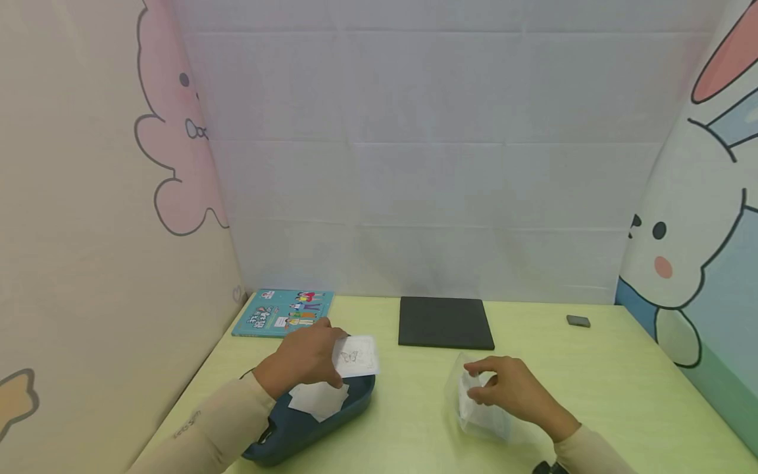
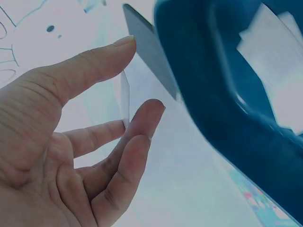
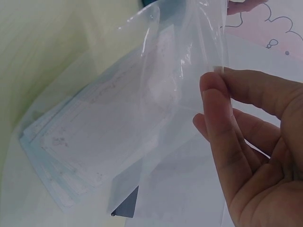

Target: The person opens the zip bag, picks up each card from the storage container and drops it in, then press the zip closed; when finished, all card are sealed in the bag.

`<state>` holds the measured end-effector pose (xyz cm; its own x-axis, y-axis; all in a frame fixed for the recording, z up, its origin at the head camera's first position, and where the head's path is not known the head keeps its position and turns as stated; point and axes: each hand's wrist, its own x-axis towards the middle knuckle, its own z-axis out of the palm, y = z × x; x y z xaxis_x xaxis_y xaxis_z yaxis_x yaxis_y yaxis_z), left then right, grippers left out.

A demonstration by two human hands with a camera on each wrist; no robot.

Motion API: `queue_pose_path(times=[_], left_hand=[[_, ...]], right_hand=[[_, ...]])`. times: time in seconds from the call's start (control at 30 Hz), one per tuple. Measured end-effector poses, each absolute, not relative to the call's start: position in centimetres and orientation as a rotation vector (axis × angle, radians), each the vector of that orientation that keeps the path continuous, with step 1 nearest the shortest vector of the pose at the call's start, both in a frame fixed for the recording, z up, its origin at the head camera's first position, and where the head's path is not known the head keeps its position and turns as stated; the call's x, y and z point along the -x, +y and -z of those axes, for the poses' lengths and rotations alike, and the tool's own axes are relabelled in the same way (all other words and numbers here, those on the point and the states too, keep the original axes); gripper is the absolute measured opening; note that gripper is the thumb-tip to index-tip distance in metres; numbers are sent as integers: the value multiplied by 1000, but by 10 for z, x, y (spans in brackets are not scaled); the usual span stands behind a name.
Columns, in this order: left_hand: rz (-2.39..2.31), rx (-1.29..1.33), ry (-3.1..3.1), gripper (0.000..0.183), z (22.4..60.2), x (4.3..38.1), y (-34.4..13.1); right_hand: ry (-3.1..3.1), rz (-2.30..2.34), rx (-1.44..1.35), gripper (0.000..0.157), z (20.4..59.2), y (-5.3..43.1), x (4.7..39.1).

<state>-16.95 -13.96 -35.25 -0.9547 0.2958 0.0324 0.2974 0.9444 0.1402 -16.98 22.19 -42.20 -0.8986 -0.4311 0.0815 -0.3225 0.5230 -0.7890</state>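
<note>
My left hand (image 1: 308, 354) holds a thin white card (image 1: 358, 355) with a butterfly drawing by its edge, above a dark blue basin (image 1: 355, 407). In the left wrist view the card shows almost edge-on, between the thumb and fingers. Several white cards (image 1: 321, 399) lie loosely inside the basin. To the right, my right hand (image 1: 514, 390) pinches the top of a clear plastic bag (image 3: 156, 61) between thumb and index finger. Through the film a stack of pale cards (image 3: 109, 123) with bluish edges is visible, slightly fanned at one end.
A blue illustrated book (image 1: 284, 314) lies at the back left of the pale yellow table (image 1: 408, 408). Behind the hands lies a flat black board (image 1: 445, 322). A small grey block (image 1: 578, 321) sits at the back right. Cloth walls with cartoon animals enclose the table.
</note>
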Motion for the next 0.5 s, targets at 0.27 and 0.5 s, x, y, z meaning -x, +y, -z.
queue_pose_path(times=[0.27,0.5], left_hand=[[192,578,-3063,73,350,168,-106],[164,647,-3068,75,351,167,-82]], right_hand=[[2640,1317,657,47,423,222,170],[2642,1317,649,46,424,222,170]])
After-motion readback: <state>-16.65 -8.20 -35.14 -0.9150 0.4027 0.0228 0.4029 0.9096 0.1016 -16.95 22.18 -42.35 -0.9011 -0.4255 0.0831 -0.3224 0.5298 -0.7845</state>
